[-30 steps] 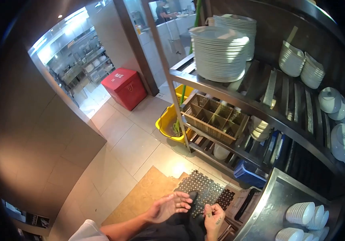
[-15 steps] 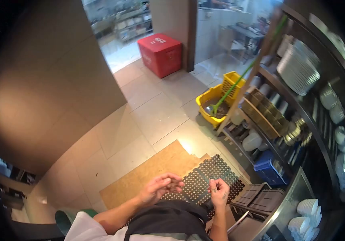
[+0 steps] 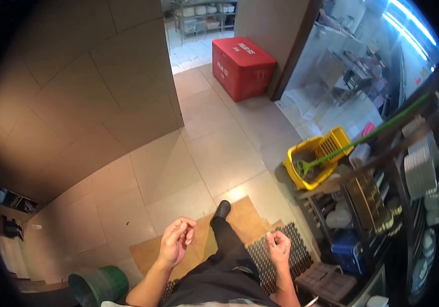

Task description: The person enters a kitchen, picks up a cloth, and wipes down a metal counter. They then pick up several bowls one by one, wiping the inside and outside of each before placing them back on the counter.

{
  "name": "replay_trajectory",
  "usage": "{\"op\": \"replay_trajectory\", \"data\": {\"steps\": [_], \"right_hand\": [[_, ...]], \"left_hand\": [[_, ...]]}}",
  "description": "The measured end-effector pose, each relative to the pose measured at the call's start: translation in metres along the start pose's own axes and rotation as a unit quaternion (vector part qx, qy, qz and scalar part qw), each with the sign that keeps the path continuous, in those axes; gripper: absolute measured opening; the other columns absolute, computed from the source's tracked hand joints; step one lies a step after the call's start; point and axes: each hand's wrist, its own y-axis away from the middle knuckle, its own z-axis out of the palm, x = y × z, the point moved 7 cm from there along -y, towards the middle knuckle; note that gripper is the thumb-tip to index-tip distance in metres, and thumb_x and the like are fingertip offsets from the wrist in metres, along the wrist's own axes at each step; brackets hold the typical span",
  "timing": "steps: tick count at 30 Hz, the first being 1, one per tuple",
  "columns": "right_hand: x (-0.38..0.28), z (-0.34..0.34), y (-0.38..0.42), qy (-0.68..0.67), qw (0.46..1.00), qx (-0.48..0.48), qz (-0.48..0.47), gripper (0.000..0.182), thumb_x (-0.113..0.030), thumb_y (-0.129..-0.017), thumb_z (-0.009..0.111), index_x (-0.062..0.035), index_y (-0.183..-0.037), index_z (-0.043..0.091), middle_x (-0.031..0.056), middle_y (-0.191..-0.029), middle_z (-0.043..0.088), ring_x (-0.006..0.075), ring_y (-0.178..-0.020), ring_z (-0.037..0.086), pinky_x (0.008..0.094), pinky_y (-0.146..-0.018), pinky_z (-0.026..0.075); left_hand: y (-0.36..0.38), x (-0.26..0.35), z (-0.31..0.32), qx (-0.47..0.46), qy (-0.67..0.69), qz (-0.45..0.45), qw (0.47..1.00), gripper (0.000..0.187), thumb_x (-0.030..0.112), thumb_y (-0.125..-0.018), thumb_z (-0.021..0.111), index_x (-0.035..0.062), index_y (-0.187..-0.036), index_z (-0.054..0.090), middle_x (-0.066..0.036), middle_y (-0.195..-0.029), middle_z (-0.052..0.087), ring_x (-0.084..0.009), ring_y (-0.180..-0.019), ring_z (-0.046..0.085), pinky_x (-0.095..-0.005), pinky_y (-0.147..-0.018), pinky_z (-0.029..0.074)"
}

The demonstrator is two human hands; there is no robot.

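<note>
My left hand (image 3: 176, 240) is raised in front of my body, over the brown mat (image 3: 244, 217) and the tiled floor. Its fingers are loosely bent and apart, with nothing seen in them. My right hand (image 3: 279, 246) is above the black perforated rubber mat (image 3: 293, 238). Its fingers are curled in with the thumb against them; whether anything is inside is hidden. Neither hand touches the things around it. One foot in a black shoe (image 3: 222, 210) is on the brown mat, ahead of my dark apron (image 3: 209, 286).
A rack at right holds stacked white plates (image 3: 420, 171) and a blue bin (image 3: 348, 251). Beside it stands a yellow mop bucket (image 3: 293, 171) with a green-handled mop (image 3: 362, 140). A red cooler box (image 3: 242, 71) stands by the doorways; a green bin (image 3: 112, 284) is lower left.
My view has swung right and forward, so the cooler, bucket and rack sit differently. A shoe has come into view. My left hand's fingers are more bent; the right stays curled.
</note>
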Motion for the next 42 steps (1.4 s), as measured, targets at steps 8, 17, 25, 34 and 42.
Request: {"op": "replay_trajectory", "data": {"steps": [8, 17, 25, 34, 42], "right_hand": [[-0.078, 0.145, -0.302, 0.031, 0.992, -0.111, -0.056, 0.027, -0.02, -0.084, 0.06, -0.0004, -0.066, 0.053, 0.0033, -0.056, 0.054, 0.0093, -0.049, 0.052, 0.0231, -0.048, 0.042], [-0.263, 0.288, -0.537, 0.017, 0.961, -0.241, -0.133, 0.026, -0.02, -0.084, 0.06, -0.002, -0.066, 0.053, 0.0025, -0.056, 0.054, 0.0072, -0.051, 0.051, 0.0223, -0.048, 0.041], [-0.313, 0.363, -0.754, 0.081, 0.956, -0.238, -0.149, 0.028, -0.023, -0.083, 0.06, -0.0004, -0.066, 0.055, 0.0031, -0.054, 0.053, 0.0076, -0.051, 0.049, 0.0233, -0.049, 0.039], [-0.3, 0.374, -1.007, 0.016, 0.995, -0.096, 0.013, 0.026, -0.022, -0.087, 0.054, -0.0008, -0.073, 0.055, 0.0045, -0.059, 0.056, 0.0098, -0.054, 0.053, 0.023, -0.053, 0.042], [-0.382, 0.518, -1.289, -0.007, 0.983, -0.169, -0.065, 0.019, -0.015, -0.087, 0.056, -0.0006, -0.099, 0.052, 0.0042, -0.075, 0.057, 0.0079, -0.063, 0.053, 0.0222, -0.056, 0.045]], "left_hand": [[-0.182, 0.099, -0.058, 0.216, 0.002, 0.056, 0.975, 0.022, 0.023, -0.089, 0.047, 0.0015, -0.084, 0.051, 0.003, -0.055, 0.035, -0.0059, -0.048, 0.029, -0.021, -0.047, 0.025], [-0.406, 0.162, -0.104, 0.296, 0.039, 0.066, 0.952, 0.021, 0.024, -0.089, 0.047, 0.0043, -0.083, 0.052, 0.004, -0.056, 0.036, -0.0064, -0.05, 0.033, -0.0213, -0.048, 0.027], [-0.755, 0.264, -0.07, 0.136, 0.016, 0.065, 0.988, 0.02, 0.022, -0.089, 0.047, 0.0039, -0.084, 0.054, 0.003, -0.057, 0.038, -0.0078, -0.051, 0.035, -0.0228, -0.05, 0.03], [-1.067, 0.489, 0.006, 0.011, 0.069, 0.245, 0.967, 0.021, 0.021, -0.09, 0.045, 0.0015, -0.087, 0.052, 0.002, -0.059, 0.041, -0.0067, -0.054, 0.038, -0.0222, -0.053, 0.032], [-1.282, 0.599, -0.053, 0.096, 0.067, 0.252, 0.961, 0.019, 0.02, -0.09, 0.044, 0.0021, -0.088, 0.05, 0.001, -0.059, 0.04, -0.0079, -0.054, 0.037, -0.0227, -0.055, 0.032]]}}
